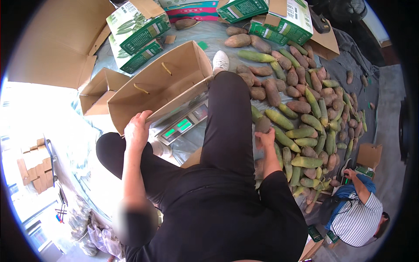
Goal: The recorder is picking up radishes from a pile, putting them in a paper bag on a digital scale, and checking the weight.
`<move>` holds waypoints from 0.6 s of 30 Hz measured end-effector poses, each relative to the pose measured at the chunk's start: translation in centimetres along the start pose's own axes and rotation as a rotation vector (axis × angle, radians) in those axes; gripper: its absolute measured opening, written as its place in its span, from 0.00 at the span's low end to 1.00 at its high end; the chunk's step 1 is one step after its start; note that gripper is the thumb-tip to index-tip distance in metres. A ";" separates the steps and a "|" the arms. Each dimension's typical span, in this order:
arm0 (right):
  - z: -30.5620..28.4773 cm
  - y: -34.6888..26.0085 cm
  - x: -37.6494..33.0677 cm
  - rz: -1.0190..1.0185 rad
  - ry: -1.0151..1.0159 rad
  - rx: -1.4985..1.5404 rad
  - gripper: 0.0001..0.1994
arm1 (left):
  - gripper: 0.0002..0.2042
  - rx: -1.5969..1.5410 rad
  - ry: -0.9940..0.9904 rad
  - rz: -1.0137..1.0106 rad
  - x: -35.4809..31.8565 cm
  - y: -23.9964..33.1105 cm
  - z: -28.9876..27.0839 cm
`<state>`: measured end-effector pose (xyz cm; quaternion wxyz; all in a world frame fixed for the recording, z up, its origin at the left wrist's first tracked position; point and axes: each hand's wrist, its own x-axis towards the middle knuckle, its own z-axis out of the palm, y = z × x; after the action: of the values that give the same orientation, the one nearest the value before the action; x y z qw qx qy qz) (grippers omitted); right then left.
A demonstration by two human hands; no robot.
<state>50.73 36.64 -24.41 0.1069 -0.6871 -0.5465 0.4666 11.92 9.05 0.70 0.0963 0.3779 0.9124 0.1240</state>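
Observation:
My left hand (pixel 137 130) grips the near rim of an open cardboard box (pixel 192 61) with yellow rope handles. The box sits tilted on a digital scale (pixel 172 133) with lit green displays. To the right, my right hand (pixel 265 139) is closed around a brownish root vegetable (pixel 262 124) at the left edge of a big heap. Long green radishes (pixel 279 118) lie closest to that hand, mixed with reddish-brown roots (pixel 272 91). Part of the held root is hidden by my fingers.
Green-and-white printed cartons (pixel 135 26) stand at the far side, with more at the far right (pixel 283 22). A smaller open box (pixel 98 94) is left of the scale. Another person (pixel 358 209) in a striped top bends at the lower right. Plastic sheeting covers the floor.

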 end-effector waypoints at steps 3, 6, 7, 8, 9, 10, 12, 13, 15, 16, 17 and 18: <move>-1.7 -4.7 1.5 -0.216 0.009 0.055 0.35 | 0.12 0.034 0.009 0.022 -0.3 -0.2 0.2; -3.7 -12.6 1.5 -0.540 0.130 -0.125 0.36 | 0.10 0.064 0.012 0.015 -0.6 -0.6 0.3; -4.3 -15.5 1.0 -0.626 0.138 -0.173 0.37 | 0.09 0.085 0.014 0.023 -0.8 -0.7 0.3; -4.5 -18.6 0.3 -0.695 0.113 -0.129 0.37 | 0.08 0.113 -0.002 0.022 -0.9 -0.8 0.2; -4.7 -21.6 -0.7 -0.762 0.086 -0.085 0.38 | 0.08 0.104 0.018 0.033 -1.1 -0.9 0.1; -4.9 -24.5 -1.9 -0.790 0.038 -0.059 0.38 | 0.07 0.103 0.012 0.023 -1.2 -1.0 0.1; -4.5 -29.9 -4.8 -0.893 -0.022 -0.012 0.38 | 0.07 0.100 0.009 0.016 -1.4 -1.0 0.0; -4.0 -32.2 -6.4 -0.970 -0.036 0.019 0.38 | 0.08 0.097 -0.014 0.009 -1.3 -1.1 0.0; -2.6 -36.1 -9.6 -1.141 -0.259 0.149 0.37 | 0.10 0.093 -0.037 0.012 -1.3 -1.1 -0.1; -1.3 -37.6 -11.0 -1.199 -0.240 0.100 0.36 | 0.10 0.091 -0.032 0.009 -1.3 -1.1 -0.1; 0.1 -38.8 -12.4 -1.290 -0.232 0.058 0.36 | 0.11 0.091 -0.030 0.010 -1.2 -1.1 0.0; 1.5 -39.6 -13.6 -1.341 -0.267 0.020 0.37 | 0.11 0.089 -0.027 0.019 -1.1 -1.2 0.0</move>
<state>24.29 39.53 7.91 0.3107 -0.1355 -0.8583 0.3853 11.94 7.44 0.41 0.0906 0.3920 0.9121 0.0791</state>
